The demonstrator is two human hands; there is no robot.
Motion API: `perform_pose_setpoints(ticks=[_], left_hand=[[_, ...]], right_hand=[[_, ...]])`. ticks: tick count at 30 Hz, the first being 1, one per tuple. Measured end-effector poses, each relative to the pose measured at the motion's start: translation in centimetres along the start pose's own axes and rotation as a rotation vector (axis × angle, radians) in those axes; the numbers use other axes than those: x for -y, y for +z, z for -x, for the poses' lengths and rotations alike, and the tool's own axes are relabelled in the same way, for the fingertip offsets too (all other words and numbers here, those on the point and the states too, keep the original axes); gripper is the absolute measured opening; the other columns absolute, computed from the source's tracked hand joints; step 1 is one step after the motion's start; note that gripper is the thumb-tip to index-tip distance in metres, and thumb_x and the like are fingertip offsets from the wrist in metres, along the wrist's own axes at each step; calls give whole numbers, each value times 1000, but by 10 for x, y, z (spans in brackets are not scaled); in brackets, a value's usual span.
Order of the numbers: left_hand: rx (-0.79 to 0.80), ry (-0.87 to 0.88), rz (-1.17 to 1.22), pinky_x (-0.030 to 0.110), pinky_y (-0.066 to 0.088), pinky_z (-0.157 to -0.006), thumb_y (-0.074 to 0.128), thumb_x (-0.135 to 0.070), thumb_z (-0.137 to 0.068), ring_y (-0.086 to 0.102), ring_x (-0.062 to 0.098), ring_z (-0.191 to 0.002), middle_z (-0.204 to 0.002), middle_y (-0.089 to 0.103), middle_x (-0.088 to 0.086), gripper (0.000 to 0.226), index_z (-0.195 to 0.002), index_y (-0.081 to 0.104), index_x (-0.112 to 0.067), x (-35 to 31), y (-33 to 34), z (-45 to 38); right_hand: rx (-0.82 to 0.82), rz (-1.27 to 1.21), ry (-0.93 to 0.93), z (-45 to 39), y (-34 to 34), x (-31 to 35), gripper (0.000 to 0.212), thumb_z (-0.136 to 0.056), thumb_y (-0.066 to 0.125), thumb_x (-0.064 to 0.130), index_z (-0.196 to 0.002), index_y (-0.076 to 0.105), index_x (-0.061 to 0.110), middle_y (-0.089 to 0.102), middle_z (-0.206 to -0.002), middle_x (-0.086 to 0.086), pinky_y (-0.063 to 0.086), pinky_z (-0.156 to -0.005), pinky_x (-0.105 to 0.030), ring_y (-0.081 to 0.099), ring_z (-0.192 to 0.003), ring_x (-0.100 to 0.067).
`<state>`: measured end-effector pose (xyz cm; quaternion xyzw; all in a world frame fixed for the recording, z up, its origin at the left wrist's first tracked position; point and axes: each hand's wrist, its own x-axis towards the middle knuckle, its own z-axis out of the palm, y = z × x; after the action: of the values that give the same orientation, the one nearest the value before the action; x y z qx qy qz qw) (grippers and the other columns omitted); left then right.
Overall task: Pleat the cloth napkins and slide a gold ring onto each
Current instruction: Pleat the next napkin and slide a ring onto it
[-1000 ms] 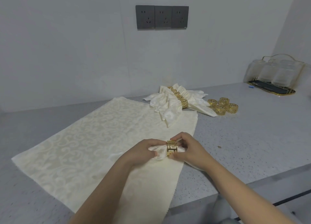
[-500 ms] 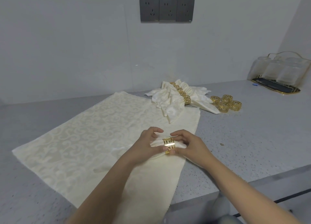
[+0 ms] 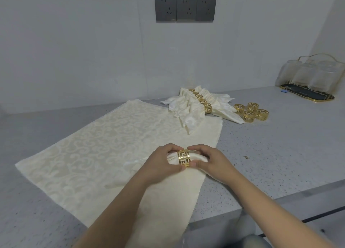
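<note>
A gathered cream napkin (image 3: pixel 198 157) lies across the flat stack of cream napkins (image 3: pixel 104 145), with a gold fretwork ring (image 3: pixel 183 157) around its middle. My left hand (image 3: pixel 161 163) grips the napkin just left of the ring, thumb and fingers touching the ring's edge. My right hand (image 3: pixel 211 162) holds the napkin on the ring's right side, pinching the ring. Several finished ringed napkins (image 3: pixel 194 106) are piled at the back. Several loose gold rings (image 3: pixel 251 112) lie to their right.
A gold-rimmed tray of clear glasses (image 3: pixel 309 79) stands at the back right corner. The grey speckled counter (image 3: pixel 280 145) ends in a front edge close to my right forearm. Dark wall sockets (image 3: pixel 185 6) sit on the wall above.
The ring has slid left along the gathered napkin toward its middle, and more cloth now shows on its right. Both hands stayed on the napkin.
</note>
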<state>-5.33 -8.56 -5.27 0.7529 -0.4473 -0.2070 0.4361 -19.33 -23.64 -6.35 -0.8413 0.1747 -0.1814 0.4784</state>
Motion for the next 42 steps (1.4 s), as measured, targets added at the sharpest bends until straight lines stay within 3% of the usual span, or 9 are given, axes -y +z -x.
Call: perform_pose_setpoints(ticks=[8, 12, 18, 23, 26, 30, 33, 37, 42], left_hand=[[16, 22, -81, 12, 48, -63, 78, -24, -68, 59, -3, -86, -104, 57, -14, 44, -104, 60, -40, -7, -9, 7], [7, 42, -113, 24, 54, -71, 77, -23, -67, 61, -2, -84, -97, 64, -18, 42, -101, 60, -40, -5, -15, 13], [-41, 74, -148, 25, 52, -74, 78, -24, -65, 60, -1, -85, -94, 63, -22, 42, -98, 58, -41, 3, -14, 17], [-147, 149, -119, 22, 47, -80, 81, -17, -66, 57, -3, -94, -99, 62, -23, 50, -97, 55, -47, 4, -3, 16], [-203, 257, -133, 31, 47, -88, 79, -21, -64, 59, 1, -99, -105, 62, -24, 49, -100, 57, -46, 6, 2, 14], [-254, 383, -159, 37, 47, -89, 79, -19, -65, 57, 3, -105, -114, 58, -22, 52, -107, 55, -38, 9, 7, 13], [-207, 329, -197, 32, 46, -90, 79, -23, -68, 54, -2, -103, -108, 58, -22, 45, -101, 54, -41, 7, 7, 13], [-110, 191, -212, 19, 37, -95, 83, -42, -65, 48, -11, -107, -107, 57, -31, 54, -110, 54, -51, 6, 5, 9], [-145, 135, -67, 13, 44, -82, 84, -22, -68, 59, -4, -95, -103, 65, -17, 44, -104, 64, -34, 7, -1, 11]], right_hand=[[38, 60, 2, 0, 1, 2, 26, -87, 68, 22, -111, 65, 30, 68, -105, 14, 44, -78, -12, 61, -94, 1], [33, 108, -14, -1, 3, 5, 19, -87, 66, 22, -103, 66, 31, 68, -97, 16, 39, -68, -6, 60, -84, 6], [15, 154, -38, 0, 5, 5, 17, -88, 65, 21, -104, 66, 27, 67, -97, 13, 39, -68, -5, 59, -85, 1], [-2, 146, -102, 3, 8, 6, 24, -86, 65, 18, -103, 61, 36, 67, -99, 14, 44, -71, -13, 60, -87, -2], [-29, 134, -113, 4, 8, 8, 27, -83, 69, 16, -92, 63, 41, 69, -94, 14, 45, -75, -16, 61, -85, 0], [-51, 123, -145, 4, 9, 5, 29, -80, 72, 11, -88, 67, 38, 65, -90, 23, 39, -77, -5, 58, -87, 11], [-51, 172, -187, 3, 11, 3, 22, -81, 72, 11, -99, 73, 22, 62, -92, 19, 37, -79, -3, 56, -89, 10], [-76, 199, -188, 3, 11, 4, 22, -81, 72, 13, -102, 74, 20, 64, -94, 14, 38, -81, -6, 58, -89, 1], [-124, 155, -116, 3, 9, 2, 17, -81, 72, 13, -96, 74, 21, 65, -92, 15, 37, -74, -3, 57, -84, 8]])
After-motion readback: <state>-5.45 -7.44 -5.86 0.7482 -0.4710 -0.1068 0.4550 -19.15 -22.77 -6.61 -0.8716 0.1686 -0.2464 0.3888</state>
